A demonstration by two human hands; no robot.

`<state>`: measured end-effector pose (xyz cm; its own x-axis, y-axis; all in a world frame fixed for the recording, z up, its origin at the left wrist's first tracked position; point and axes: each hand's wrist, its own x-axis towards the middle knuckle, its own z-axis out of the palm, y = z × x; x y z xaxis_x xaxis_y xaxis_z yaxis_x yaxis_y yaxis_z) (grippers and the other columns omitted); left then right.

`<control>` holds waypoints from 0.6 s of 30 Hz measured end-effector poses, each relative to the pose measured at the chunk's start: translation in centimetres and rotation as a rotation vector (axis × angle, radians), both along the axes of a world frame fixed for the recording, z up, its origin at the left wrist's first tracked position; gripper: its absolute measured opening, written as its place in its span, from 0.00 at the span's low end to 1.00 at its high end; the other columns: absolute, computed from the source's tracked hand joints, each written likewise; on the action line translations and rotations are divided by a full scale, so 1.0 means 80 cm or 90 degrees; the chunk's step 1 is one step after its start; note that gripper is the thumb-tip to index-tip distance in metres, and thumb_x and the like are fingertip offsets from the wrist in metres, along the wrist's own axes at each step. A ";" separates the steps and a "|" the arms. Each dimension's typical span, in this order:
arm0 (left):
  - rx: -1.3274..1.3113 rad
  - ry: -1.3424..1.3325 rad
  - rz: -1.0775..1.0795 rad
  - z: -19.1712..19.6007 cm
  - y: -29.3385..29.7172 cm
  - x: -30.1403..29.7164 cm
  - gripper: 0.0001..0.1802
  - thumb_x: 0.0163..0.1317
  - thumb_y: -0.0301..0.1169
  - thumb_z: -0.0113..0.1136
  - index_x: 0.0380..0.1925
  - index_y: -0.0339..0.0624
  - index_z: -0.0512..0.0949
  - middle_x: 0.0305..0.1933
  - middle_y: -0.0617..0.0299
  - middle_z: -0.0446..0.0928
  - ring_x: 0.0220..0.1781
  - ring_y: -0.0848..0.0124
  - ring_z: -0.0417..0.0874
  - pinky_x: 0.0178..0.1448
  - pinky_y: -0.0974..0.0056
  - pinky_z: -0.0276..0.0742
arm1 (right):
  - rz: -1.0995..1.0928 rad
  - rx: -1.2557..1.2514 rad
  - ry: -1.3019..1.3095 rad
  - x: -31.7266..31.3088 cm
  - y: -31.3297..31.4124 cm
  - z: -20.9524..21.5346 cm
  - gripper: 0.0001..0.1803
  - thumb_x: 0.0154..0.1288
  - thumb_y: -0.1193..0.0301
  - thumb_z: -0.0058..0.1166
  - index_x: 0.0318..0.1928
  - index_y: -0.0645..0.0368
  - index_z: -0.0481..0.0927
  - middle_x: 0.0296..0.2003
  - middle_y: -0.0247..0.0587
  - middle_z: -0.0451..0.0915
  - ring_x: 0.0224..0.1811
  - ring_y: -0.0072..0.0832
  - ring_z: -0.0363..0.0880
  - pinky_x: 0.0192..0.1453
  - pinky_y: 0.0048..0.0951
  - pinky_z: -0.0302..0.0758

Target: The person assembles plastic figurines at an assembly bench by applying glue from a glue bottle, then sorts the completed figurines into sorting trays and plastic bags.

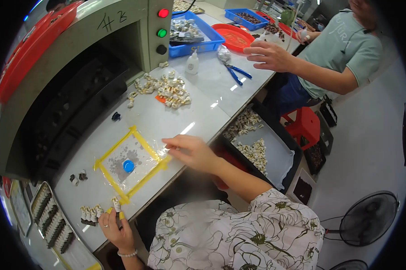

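- Currently, the left hand (116,228), low in the frame left of centre, pinches a small white piece (116,204) between thumb and finger, yellow covers at the tips. The piece sits just right of a short row of similar pieces (91,212) on a dark base.
- Right hand (188,154), mid-frame, is over the right edge of a yellow-taped square (140,181). Its fingers are bent; cannot tell whether the tips meet or grip anything.
- Step in hand (judgement): working on one piece at the end of the row. Next move probably calls for a steady pinch and careful lining-up with its neighbours.
- Blue cap (128,166) lies inside the taped square, on a grey-spotted sheet; contents, if any, not readable.
- Metal tray (79,252), lower left: slanting rows of white-and-dark pieces.
- Black tray (278,155), right of centre: pale liner, loose whitish pieces heaped in two groups.
- Blue tray (196,48), top centre: greyish pieces, apparently bagged. Farther blue tray (233,19): dark brown bits.
- White bottle (192,64), upper centre: stands near a loose white-and-tan pile (173,92); fill level cannot be told.
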<state>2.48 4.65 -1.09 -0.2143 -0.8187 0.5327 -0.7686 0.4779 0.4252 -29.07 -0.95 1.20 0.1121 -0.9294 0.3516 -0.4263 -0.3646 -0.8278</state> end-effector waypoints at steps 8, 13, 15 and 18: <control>-0.026 -0.050 0.065 -0.003 0.012 0.008 0.20 0.38 0.15 0.59 0.37 0.31 0.74 0.37 0.50 0.71 0.42 0.52 0.69 0.47 0.53 0.67 | -0.186 0.020 -0.039 -0.077 -0.034 -0.003 0.14 0.57 0.77 0.51 0.46 0.64 0.76 0.30 0.37 0.78 0.32 0.21 0.76 0.36 0.20 0.71; -0.044 -0.065 0.079 -0.002 0.013 0.008 0.19 0.38 0.16 0.59 0.36 0.32 0.75 0.37 0.51 0.71 0.42 0.53 0.69 0.46 0.54 0.67 | -0.306 0.081 -0.080 -0.113 -0.073 -0.003 0.18 0.58 0.74 0.51 0.50 0.66 0.73 0.27 0.35 0.78 0.26 0.16 0.72 0.31 0.17 0.70; -0.041 -0.061 0.086 -0.004 0.012 0.007 0.19 0.38 0.16 0.60 0.36 0.32 0.75 0.37 0.51 0.71 0.42 0.53 0.69 0.46 0.55 0.67 | -0.288 0.124 -0.067 -0.117 -0.087 -0.004 0.20 0.59 0.73 0.52 0.51 0.68 0.71 0.26 0.35 0.77 0.24 0.15 0.70 0.28 0.16 0.68; -0.038 -0.062 0.121 -0.006 0.016 0.013 0.20 0.39 0.15 0.58 0.38 0.34 0.76 0.39 0.51 0.71 0.45 0.53 0.67 0.51 0.56 0.65 | -0.248 0.104 0.012 -0.090 -0.089 0.002 0.19 0.59 0.72 0.51 0.51 0.66 0.72 0.25 0.35 0.77 0.21 0.14 0.68 0.26 0.16 0.66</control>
<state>3.49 5.97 -1.58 -0.1118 -0.8172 0.5654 -0.8832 0.3425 0.3204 -36.24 -8.10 1.38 -0.2532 -0.9471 0.1973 -0.5224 -0.0378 -0.8518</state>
